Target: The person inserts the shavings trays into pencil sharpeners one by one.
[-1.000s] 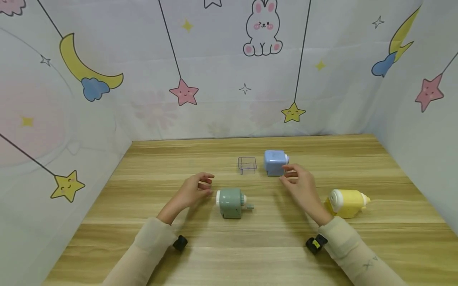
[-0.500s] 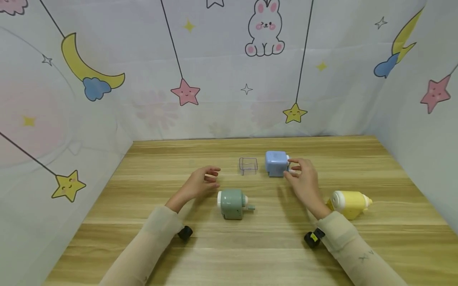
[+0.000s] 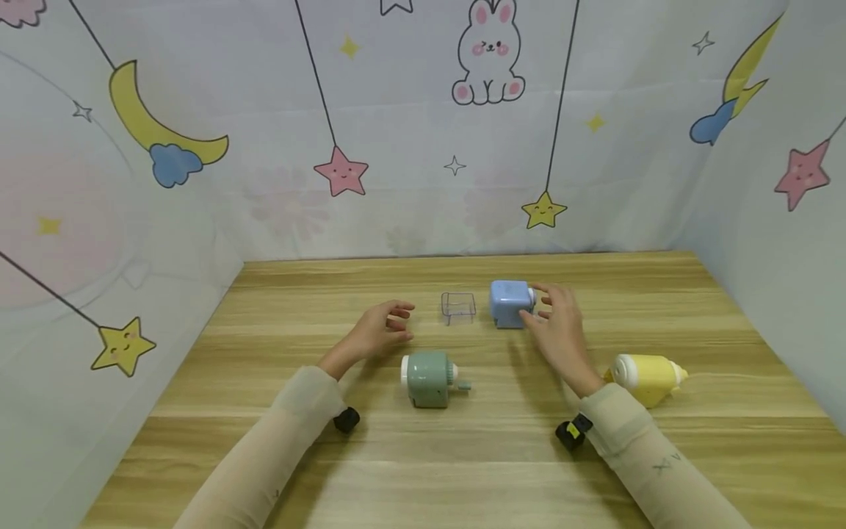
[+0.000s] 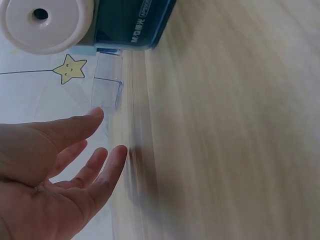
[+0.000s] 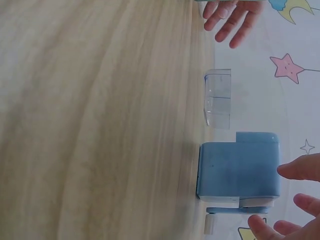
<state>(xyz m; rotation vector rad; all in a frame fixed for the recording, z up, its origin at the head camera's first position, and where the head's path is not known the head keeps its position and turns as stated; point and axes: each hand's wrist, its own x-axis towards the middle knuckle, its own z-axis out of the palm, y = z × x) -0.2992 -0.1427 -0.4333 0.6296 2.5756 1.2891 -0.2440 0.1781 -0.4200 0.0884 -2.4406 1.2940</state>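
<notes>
A blue crank pencil sharpener (image 3: 509, 303) stands upright toward the back of the table. My right hand (image 3: 560, 330) is at its crank side, fingers spread and slightly bent. In the right wrist view the thumb overlaps the edge of the blue body (image 5: 240, 170); whether it touches, I cannot tell. The fingers are beside the crank (image 5: 237, 210). Left of this sharpener lies a clear plastic shavings drawer (image 3: 459, 306). My left hand (image 3: 380, 330) hovers left of the drawer, fingers loosely extended and holding nothing, as the left wrist view also shows.
A green crank pencil sharpener (image 3: 428, 378) stands between the forearms, its crank pointing right. Beside the right wrist is a yellow sharpener (image 3: 646, 378). Printed cloth walls (image 3: 410, 220) border the wooden table (image 3: 456, 470) at the back and sides.
My left hand has moved forward and right, toward the clear drawer. My right hand has shifted slightly forward, its fingers coming around the crank end of the blue pencil sharpener. The sharpeners stay in place.
</notes>
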